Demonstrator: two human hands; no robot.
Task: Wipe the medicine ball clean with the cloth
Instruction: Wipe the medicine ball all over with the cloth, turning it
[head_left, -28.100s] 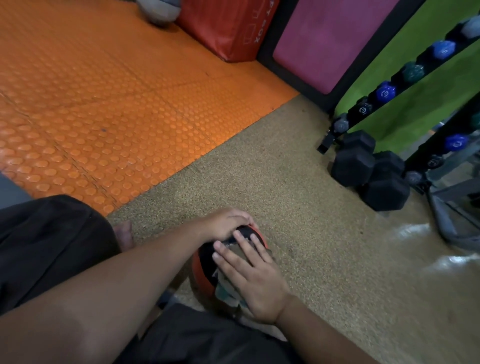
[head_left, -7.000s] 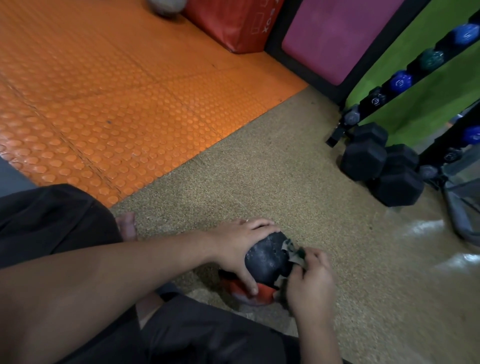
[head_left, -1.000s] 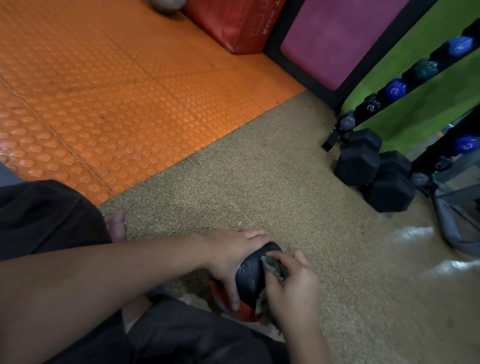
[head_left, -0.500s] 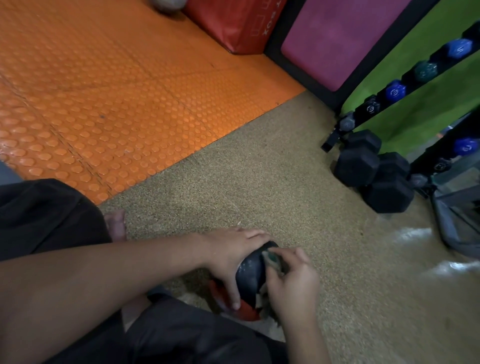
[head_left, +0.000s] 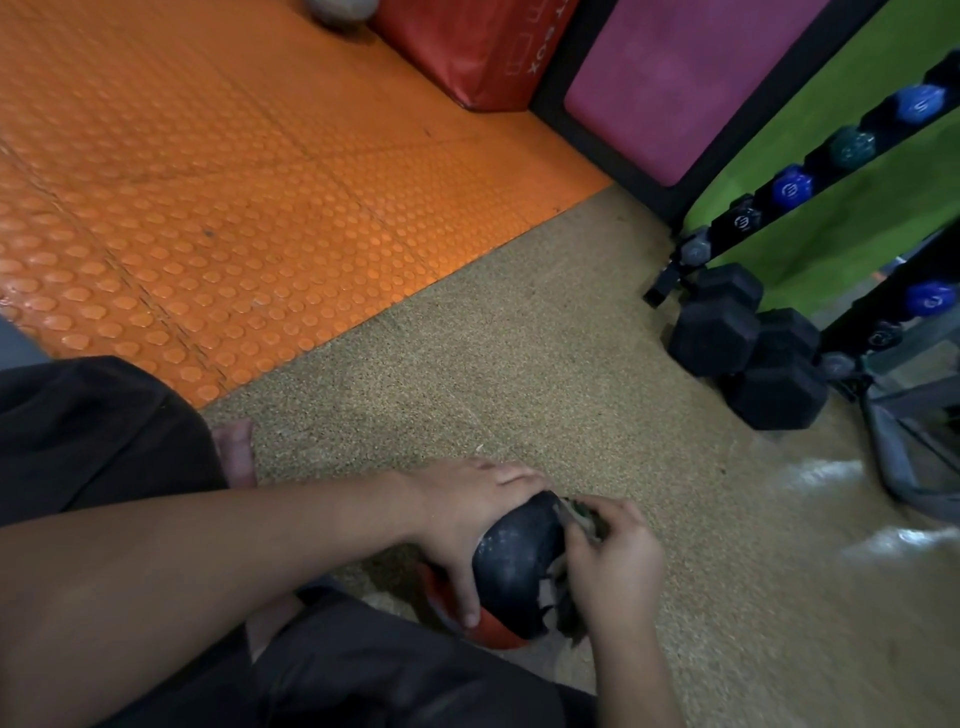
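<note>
Left hand (head_left: 467, 519) grips medicine ball (head_left: 517, 561); cloth (head_left: 576, 517) apparently pressed by right hand (head_left: 615, 566).

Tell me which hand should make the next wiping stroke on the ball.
Right. The right hand already pinches the cloth against the medicine ball; the left hand grips the ball, steadying it.

Left hand (head_left: 457, 512) grips ball (head_left: 514, 566); right hand (head_left: 615, 564) pinches cloth (head_left: 576, 514).

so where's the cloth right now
Low centre of the head view: the crumpled greenish cloth is pinched by the right hand against the right side of the black-and-red medicine ball.
</note>
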